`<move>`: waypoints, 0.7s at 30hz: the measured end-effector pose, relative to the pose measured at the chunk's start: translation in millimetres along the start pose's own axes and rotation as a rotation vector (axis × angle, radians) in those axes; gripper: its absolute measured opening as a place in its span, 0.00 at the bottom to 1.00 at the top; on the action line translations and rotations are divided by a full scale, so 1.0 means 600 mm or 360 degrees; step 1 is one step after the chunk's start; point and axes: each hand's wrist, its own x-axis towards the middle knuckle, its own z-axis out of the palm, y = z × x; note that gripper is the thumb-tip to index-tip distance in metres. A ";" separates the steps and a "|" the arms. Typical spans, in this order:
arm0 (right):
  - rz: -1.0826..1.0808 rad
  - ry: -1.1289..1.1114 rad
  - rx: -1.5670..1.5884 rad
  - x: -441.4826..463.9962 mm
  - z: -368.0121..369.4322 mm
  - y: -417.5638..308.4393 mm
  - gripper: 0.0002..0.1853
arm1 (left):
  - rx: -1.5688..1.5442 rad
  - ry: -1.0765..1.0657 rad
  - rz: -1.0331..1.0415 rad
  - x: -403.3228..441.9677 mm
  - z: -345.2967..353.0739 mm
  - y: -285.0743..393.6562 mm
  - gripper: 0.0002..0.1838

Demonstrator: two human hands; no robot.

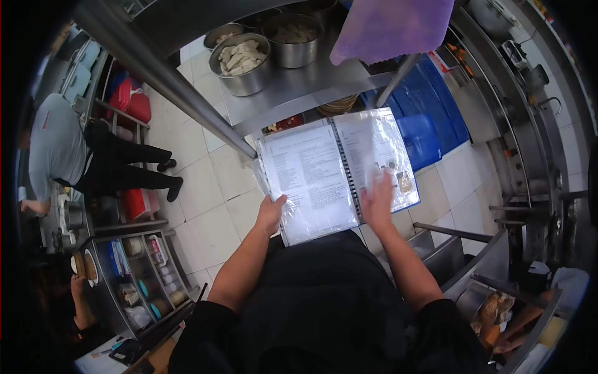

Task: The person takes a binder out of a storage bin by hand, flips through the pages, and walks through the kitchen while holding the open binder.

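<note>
Steadying the open binder (pixel 336 174) at 12 o'clock relies on the left hand (pixel 270 215) gripping its 8 o'clock edge; right hand (pixel 377 204) at 4 o'clock, blurred, hold unclear, should press lightly.

You have no words, numbers or brands that can be read in this view. The left page (pixel 314 177) of your open binder (pixel 347 171) carries rows of fine print in columns, too small and washed by glare to make out. The right page (pixel 393 142) bears print and small pictures, equally illegible to you. On the co-worker's grey shirt (pixel 59 140), a small red mark may be lettering.
</note>
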 end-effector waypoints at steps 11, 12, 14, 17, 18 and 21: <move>0.0637 -0.0264 -0.0266 -0.020 -0.046 0.015 0.50 | 0.0002 -0.0166 0.0026 -0.007 -0.001 0.014 0.25; 0.0949 -0.0264 -0.0609 -0.022 -0.047 0.042 0.51 | 0.0036 -0.0098 0.0022 -0.003 -0.003 0.009 0.23; 0.1141 -0.0410 -0.0624 -0.022 -0.046 0.084 0.54 | 0.0065 -0.0014 0.0028 0.002 0.002 0.015 0.22; 0.1103 -0.0447 -0.0626 -0.030 -0.021 0.120 0.52 | 0.0042 0.0038 0.0027 -0.004 0.009 0.014 0.21; 0.1048 -0.0433 -0.0615 -0.031 -0.015 0.119 0.50 | 0.0044 0.0036 0.0034 -0.004 0.009 0.014 0.21; 0.0692 -0.0362 -0.0561 -0.035 -0.012 0.114 0.42 | 0.0047 0.0052 0.0044 -0.001 0.005 0.008 0.21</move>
